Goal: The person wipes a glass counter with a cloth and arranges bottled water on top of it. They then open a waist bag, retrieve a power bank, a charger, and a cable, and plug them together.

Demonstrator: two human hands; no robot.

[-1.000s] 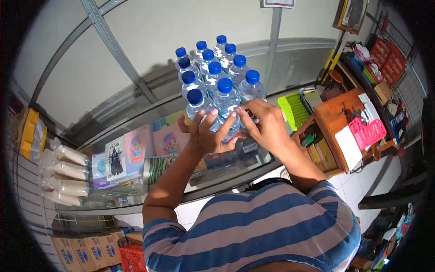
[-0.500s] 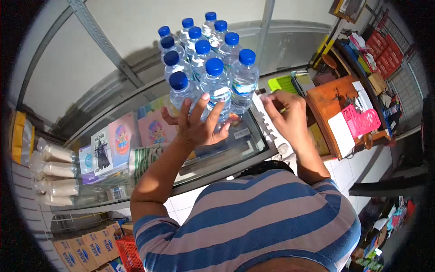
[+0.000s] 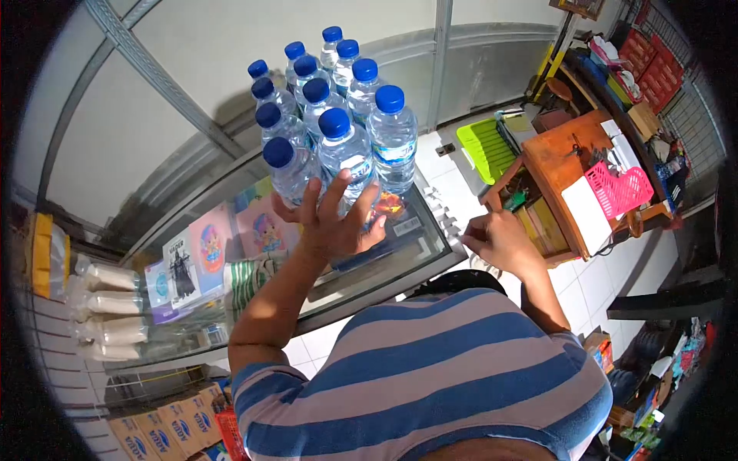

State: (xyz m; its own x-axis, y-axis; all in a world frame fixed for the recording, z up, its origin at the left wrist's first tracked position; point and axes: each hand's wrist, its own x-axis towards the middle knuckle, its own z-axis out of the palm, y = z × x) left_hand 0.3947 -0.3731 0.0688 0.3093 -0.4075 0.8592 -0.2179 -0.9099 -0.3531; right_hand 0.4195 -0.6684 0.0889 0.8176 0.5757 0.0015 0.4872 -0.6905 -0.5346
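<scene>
Covering the lower sides of the two nearest of a dozen blue-capped water bottles (image 3: 350,147), a person's left hand (image 3: 330,227) has its fingers spread wide — whether they grip or merely rest cannot be told, the bases being hidden behind them. Grouped at 11 o'clock, the bottles stand on a glass display case (image 3: 384,283), those at the back largely screened by the front ranks. At 3 o'clock, just off the case's corner, the right hand (image 3: 503,242) has its fingers curled toward the thumb — tips bunched, anything between them impossible to make out.
</scene>
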